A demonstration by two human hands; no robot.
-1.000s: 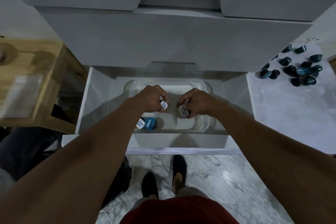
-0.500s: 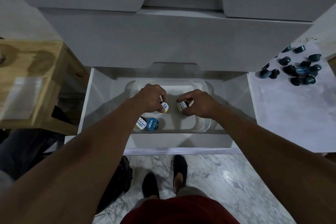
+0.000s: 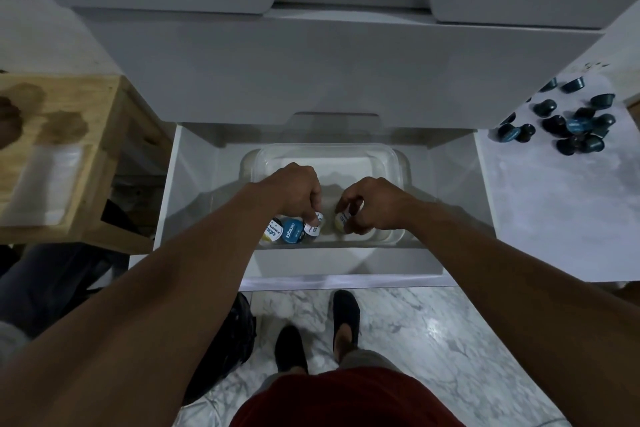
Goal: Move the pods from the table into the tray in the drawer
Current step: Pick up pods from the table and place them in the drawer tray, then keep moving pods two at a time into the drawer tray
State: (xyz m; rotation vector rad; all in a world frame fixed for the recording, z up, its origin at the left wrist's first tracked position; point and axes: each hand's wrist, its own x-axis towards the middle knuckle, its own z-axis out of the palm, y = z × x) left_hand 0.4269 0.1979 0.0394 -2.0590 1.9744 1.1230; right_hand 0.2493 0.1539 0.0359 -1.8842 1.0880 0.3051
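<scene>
A clear plastic tray (image 3: 391, 163) sits in the open white drawer (image 3: 194, 184). Two pods lie at the tray's near left: a white-lidded pod (image 3: 272, 230) and a blue-lidded pod (image 3: 292, 231). My left hand (image 3: 294, 192) is over the tray, fingers shut on a white-labelled pod (image 3: 314, 225) pressed next to the blue-lidded one. My right hand (image 3: 367, 203) holds another pod (image 3: 341, 221) low in the tray, a little to the right. Several dark teal pods (image 3: 568, 125) lie loose on the white table (image 3: 554, 211) at the right.
Closed grey drawer fronts (image 3: 311, 73) overhang the back of the open drawer. A wooden stool or shelf (image 3: 69, 156) stands at the left. A dark bag (image 3: 228, 340) and my feet (image 3: 318, 326) are on the marble floor below the drawer front.
Both hands have lowered their pods toward the tray's near edge; the left-hand pod now sits beside the blue-lidded pod. The view has tilted slightly.
</scene>
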